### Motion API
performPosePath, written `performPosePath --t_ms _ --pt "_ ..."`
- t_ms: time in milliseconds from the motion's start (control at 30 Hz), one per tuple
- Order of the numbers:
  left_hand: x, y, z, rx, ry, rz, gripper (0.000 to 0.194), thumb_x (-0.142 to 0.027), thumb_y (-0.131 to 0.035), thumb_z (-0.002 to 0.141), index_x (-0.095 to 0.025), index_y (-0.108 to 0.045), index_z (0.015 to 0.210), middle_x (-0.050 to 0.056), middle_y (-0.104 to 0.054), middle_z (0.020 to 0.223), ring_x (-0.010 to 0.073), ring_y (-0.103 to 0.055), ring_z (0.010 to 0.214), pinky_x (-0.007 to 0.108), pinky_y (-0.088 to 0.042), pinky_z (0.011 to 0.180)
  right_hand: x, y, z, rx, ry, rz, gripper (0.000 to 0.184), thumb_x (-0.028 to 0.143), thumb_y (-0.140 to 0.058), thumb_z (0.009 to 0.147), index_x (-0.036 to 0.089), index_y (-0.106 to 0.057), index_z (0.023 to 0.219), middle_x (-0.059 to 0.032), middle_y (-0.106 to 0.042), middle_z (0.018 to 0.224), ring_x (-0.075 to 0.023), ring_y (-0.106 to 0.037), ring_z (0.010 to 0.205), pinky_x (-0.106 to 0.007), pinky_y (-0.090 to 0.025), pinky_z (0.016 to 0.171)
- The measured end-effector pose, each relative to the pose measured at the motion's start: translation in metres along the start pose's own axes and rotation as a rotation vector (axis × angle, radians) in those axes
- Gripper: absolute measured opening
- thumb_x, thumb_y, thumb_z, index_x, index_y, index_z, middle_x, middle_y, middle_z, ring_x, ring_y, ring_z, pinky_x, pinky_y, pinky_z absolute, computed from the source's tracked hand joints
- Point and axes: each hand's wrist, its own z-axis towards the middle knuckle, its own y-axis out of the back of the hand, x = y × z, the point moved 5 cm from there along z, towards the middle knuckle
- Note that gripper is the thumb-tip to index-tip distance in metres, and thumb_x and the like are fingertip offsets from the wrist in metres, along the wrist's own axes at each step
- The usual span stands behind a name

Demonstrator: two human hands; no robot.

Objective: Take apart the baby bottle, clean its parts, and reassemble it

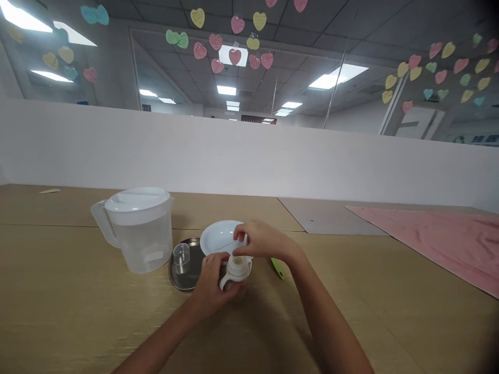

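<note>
A white bottle with a narrow neck and a loop handle stands near the middle of the table. My left hand is wrapped around its left side, thumb low in front. Just over the bottle's mouth is my right hand, its fingers curled in toward the thumb; whatever they may pinch is too small to make out against the white behind. Beyond both hands lies a white plate, partly covered by them. To the left, a small clear cup sits on a round metal tray.
A clear pitcher with a white lid stands left of the tray. The end of a green utensil shows beside my right wrist. Pink cloth covers the right side, with a grey sheet near the white wall.
</note>
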Motion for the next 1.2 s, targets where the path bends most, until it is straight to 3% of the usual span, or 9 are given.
performPosePath --t_ms 100,333,500,600,767,867,1000,1067,1200 --pt "-0.003 -0.001 0.001 0.032 -0.054 0.015 0.047 -0.034 -0.061 0.066 -0.018 -0.050 0.108 0.010 -0.059 0.100 0.0261 -0.052 0.094 0.045 -0.043 0.082 0.007 -0.006 0.002 0.040 0.114 0.030 0.017 0.025 -0.057 0.072 0.020 -0.059 0.088 0.0002 -0.063 0.079 -0.0103 -0.053 0.068 -0.019 -0.033 0.052" --pt "0.001 -0.001 -0.003 -0.014 -0.020 -0.010 0.048 -0.032 -0.063 0.063 -0.015 -0.047 0.105 0.010 -0.056 0.099 0.0253 -0.052 0.091 0.043 -0.046 0.077 0.010 -0.015 0.010 -0.008 0.001 -0.173 0.017 0.022 -0.048 0.076 0.019 -0.060 0.088 -0.0029 -0.064 0.080 -0.0132 -0.053 0.068 -0.022 -0.029 0.052" --pt "-0.001 -0.001 -0.002 0.005 -0.003 -0.020 0.047 -0.034 -0.064 0.063 -0.016 -0.049 0.104 0.009 -0.057 0.095 0.0252 -0.052 0.090 0.042 -0.046 0.077 0.003 -0.014 0.007 0.049 -0.025 -0.127 0.040 0.048 -0.054 0.072 0.020 -0.058 0.100 -0.0048 -0.065 0.088 -0.0167 -0.057 0.075 -0.023 -0.033 0.055" --pt "0.000 -0.001 -0.002 -0.002 0.019 -0.037 0.049 -0.036 -0.066 0.062 -0.017 -0.049 0.103 0.008 -0.056 0.097 0.0246 -0.052 0.092 0.042 -0.046 0.079 0.009 -0.022 0.005 0.142 0.031 -0.136 0.052 0.048 -0.060 0.063 0.022 -0.055 0.108 -0.0051 -0.064 0.091 -0.0198 -0.058 0.079 -0.023 -0.035 0.054" --pt "-0.001 -0.002 -0.003 0.023 0.004 -0.050 0.052 -0.035 -0.063 0.066 -0.017 -0.044 0.111 0.010 -0.055 0.102 0.0258 -0.051 0.095 0.045 -0.044 0.082 0.022 -0.029 0.008 0.062 -0.085 -0.300 0.033 0.034 -0.049 0.073 0.014 -0.058 0.097 -0.0102 -0.065 0.083 -0.0225 -0.060 0.074 -0.027 -0.038 0.055" --pt "-0.003 -0.002 -0.003 0.032 -0.041 -0.059 0.051 -0.032 -0.060 0.068 -0.018 -0.043 0.114 0.011 -0.055 0.105 0.0269 -0.050 0.097 0.046 -0.042 0.084 0.022 -0.030 0.010 0.043 -0.149 -0.326 0.030 0.036 -0.047 0.074 0.014 -0.059 0.090 -0.0103 -0.065 0.079 -0.0230 -0.060 0.071 -0.028 -0.038 0.054" --pt "-0.004 0.000 -0.002 0.023 -0.038 -0.071 0.056 -0.032 -0.061 0.067 -0.018 -0.042 0.118 0.012 -0.054 0.108 0.0278 -0.049 0.100 0.046 -0.040 0.086 0.014 -0.026 0.008 0.080 -0.096 -0.247 0.048 0.052 -0.053 0.068 0.017 -0.056 0.101 -0.0086 -0.064 0.082 -0.0238 -0.059 0.078 -0.027 -0.038 0.055" --pt "-0.004 0.000 -0.002 0.025 -0.012 -0.076 0.060 -0.033 -0.061 0.067 -0.017 -0.040 0.121 0.011 -0.054 0.105 0.0270 -0.050 0.098 0.045 -0.041 0.084 0.015 -0.026 0.005 0.127 -0.030 -0.210 0.053 0.049 -0.059 0.064 0.019 -0.053 0.107 -0.0069 -0.064 0.085 -0.0231 -0.059 0.081 -0.026 -0.038 0.056" --pt "-0.006 0.000 -0.002 0.042 0.008 -0.073 0.059 -0.037 -0.060 0.070 -0.017 -0.040 0.122 0.009 -0.056 0.098 0.0255 -0.051 0.092 0.043 -0.042 0.081 0.028 -0.030 0.003 0.142 -0.035 -0.298 0.033 0.030 -0.055 0.069 0.016 -0.054 0.099 -0.0083 -0.064 0.082 -0.0221 -0.060 0.074 -0.026 -0.037 0.054"
